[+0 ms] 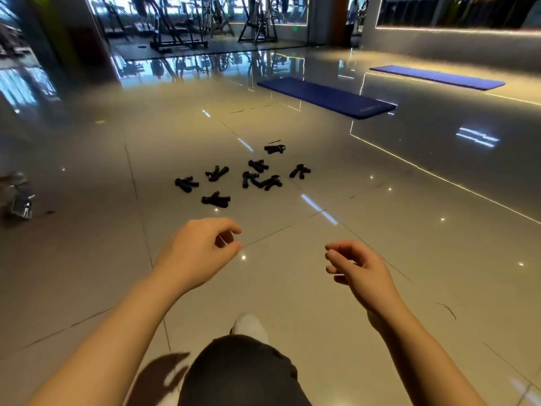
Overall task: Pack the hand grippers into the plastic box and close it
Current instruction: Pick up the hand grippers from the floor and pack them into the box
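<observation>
Both hands hang in the lower half of the frame above the tiled floor [87,259], and neither holds anything. The left hand [199,253] has its fingers loosely curled, with thumb and forefinger near each other but with nothing between them. The right hand [360,268] is also relaxed, its grip empty.

The hand grippers [243,174] lie scattered on the floor in the middle of the frame, well apart from both hands. I count eight black ones: one [275,148] farthest away, one [300,171] at the right, one [186,184] at the left, one [216,199] nearest, and four between them. Two near the centre touch each other, so the count could be wrong by one.

The plastic box is not clearly seen. At the left edge of the frame a blurred clear object [19,197] stands on the floor; it may be the box, but I cannot tell.

I think the risks are these. The floor is glossy, so a gripper may slide away when fingers push on it. The touching pair may be lifted together and one may drop. If the box is really so far at the left, each carry is long. Two blue mats [325,96] lie in the upper right, and gym machines [175,24] stand at the top.
</observation>
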A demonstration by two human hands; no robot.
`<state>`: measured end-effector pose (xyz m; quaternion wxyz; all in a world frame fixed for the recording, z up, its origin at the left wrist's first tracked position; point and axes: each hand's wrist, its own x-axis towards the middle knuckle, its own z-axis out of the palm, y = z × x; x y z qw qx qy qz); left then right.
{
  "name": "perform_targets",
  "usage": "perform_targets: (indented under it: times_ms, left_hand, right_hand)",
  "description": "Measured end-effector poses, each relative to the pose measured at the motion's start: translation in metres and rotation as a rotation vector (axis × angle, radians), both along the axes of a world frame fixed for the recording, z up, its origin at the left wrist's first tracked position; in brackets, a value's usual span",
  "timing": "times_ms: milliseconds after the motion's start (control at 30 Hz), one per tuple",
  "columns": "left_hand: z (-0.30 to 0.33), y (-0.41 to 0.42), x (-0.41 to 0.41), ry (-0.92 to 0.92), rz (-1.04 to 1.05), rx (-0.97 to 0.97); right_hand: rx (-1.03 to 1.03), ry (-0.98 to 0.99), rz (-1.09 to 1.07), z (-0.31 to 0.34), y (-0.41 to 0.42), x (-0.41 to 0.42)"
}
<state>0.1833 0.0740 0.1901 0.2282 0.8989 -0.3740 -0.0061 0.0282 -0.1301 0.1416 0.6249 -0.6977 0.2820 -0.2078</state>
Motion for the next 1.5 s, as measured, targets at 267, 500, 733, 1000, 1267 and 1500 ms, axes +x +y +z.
perform_targets:
  times_ms: [267, 500, 733, 1000, 1267, 1500]
  left_hand:
    - [-0.007, 0.024, 0.061, 0.161, 0.182, -0.295]
    - [0.017, -0.002, 0.133, 0.078, -0.021, -0.332]
    - [-0.009, -0.014, 0.239, 0.067, -0.022, -0.176]
    - [-0.022, -0.014, 0.351, 0.104, 0.187, -0.183]
    - [-0.026, -0.007, 0.477, 0.220, 0.192, -0.078]
    - [-0.030, -0.060, 0.584, 0.158, 0.011, 0.078]
  right_hand:
    - [-0.013, 0.020, 0.119, 0.014, 0.007, 0.090]
    - [-0.126, 0.046, 0.144, 0.019, 0.013, 0.183]
    - [-0.070, 0.061, 0.049, 0.009, -0.019, 0.259]
    - [0.066, 0.000, 0.017, 0.019, -0.062, 0.343]
    - [0.032, 0.088, 0.115, 0.005, -0.058, 0.462]
    - [0.007, 0.218, 0.126, -0.031, -0.075, 0.555]
